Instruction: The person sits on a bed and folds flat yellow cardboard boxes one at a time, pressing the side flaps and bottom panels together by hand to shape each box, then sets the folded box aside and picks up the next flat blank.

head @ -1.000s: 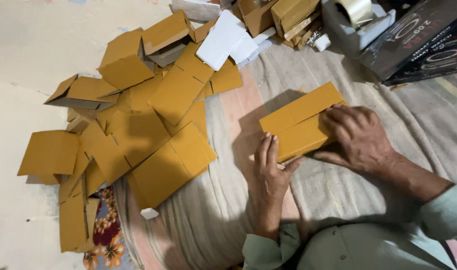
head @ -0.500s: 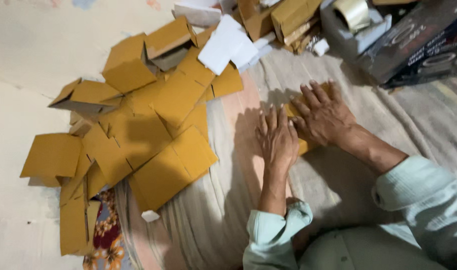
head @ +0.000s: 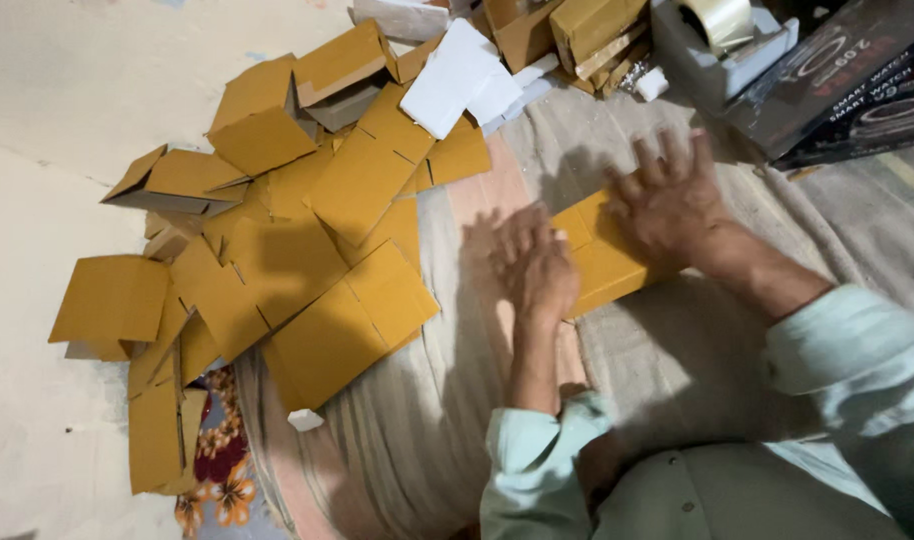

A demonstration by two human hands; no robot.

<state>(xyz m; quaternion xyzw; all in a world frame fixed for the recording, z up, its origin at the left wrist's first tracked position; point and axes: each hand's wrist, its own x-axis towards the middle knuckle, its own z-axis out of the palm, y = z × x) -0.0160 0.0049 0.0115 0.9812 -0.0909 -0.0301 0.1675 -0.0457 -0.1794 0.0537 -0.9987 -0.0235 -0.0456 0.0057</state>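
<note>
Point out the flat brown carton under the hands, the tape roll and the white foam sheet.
flat brown carton [head: 605, 268]: head view, bare face between the hands.
tape roll [head: 719, 20]: head view, outer band.
white foam sheet [head: 457, 76]: head view, middle.

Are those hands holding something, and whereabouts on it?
Both hands press flat on a yellow-brown cardboard piece on the cloth: left hand at its near-left end, right hand on its far side. Nothing is gripped.

Mustard-brown flat carton [head: 607, 262] on a beige striped cloth [head: 427, 440]; white foam piece [head: 457, 78] beyond it; pale green sleeves [head: 537, 450].
</note>
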